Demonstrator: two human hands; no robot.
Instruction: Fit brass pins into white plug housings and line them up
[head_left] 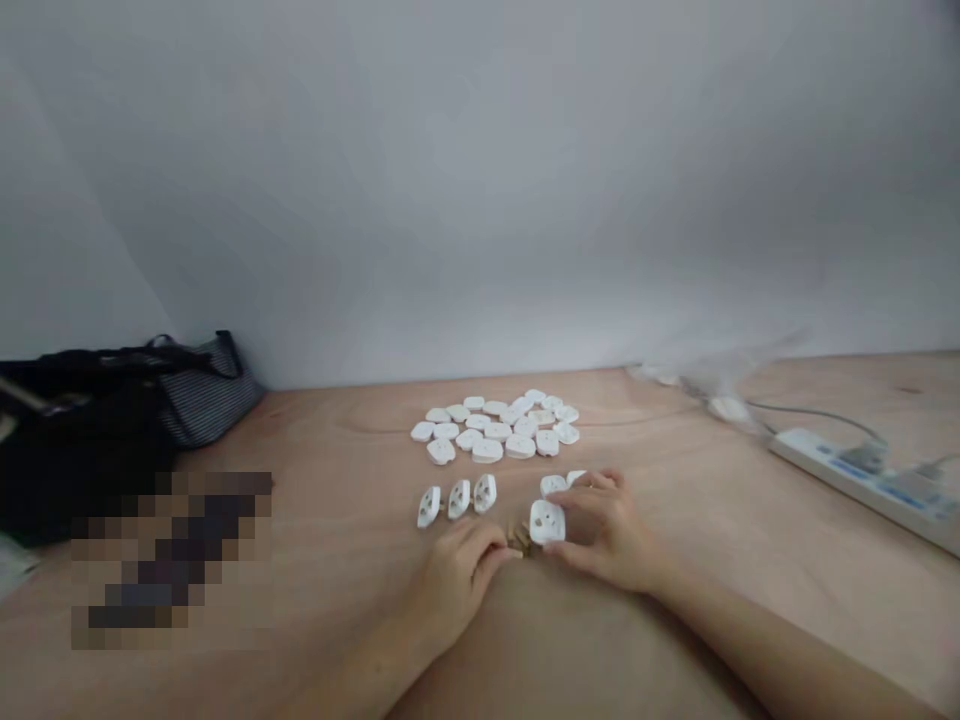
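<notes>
The right hand pinched a white plastic cover between thumb and fingers, its holes facing up. The left hand's fingers curled narrow beside small brass pins; whether they held one, I cannot tell.

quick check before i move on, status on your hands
Right hand holding white socket cover. Left hand beside brass parts. Cover pile beyond, row of three covers to the left.

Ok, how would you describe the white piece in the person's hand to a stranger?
On the wooden table, find the heap of white pieces. Just below it, the right hand holds one white piece, the only one held rather than lying loose.
</notes>
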